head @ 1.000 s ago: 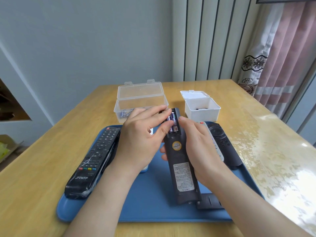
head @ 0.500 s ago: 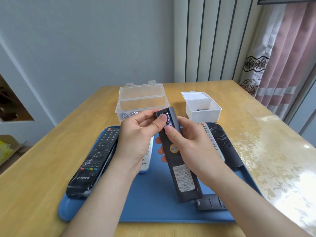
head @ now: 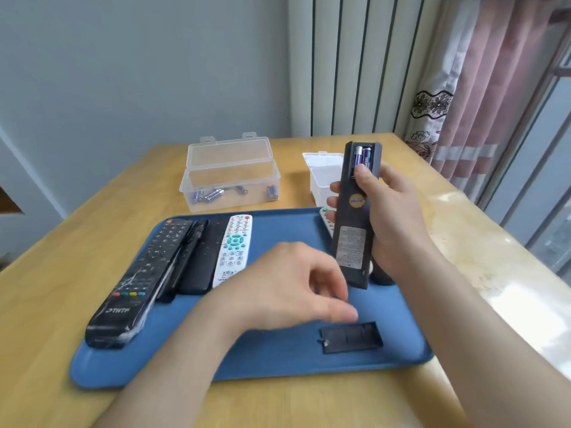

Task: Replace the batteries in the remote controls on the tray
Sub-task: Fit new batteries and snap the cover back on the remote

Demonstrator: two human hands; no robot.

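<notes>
Blue tray holds the loose cover. Your right hand grips the remote (batteries in); your left hand hovers empty.

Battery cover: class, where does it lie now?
In the head view, the battery cover lies on the blue tray, near-right part, just past the left hand.

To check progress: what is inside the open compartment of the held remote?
Two batteries lie side by side in the remote. The thumb of the right hand covers their lower ends.
</notes>
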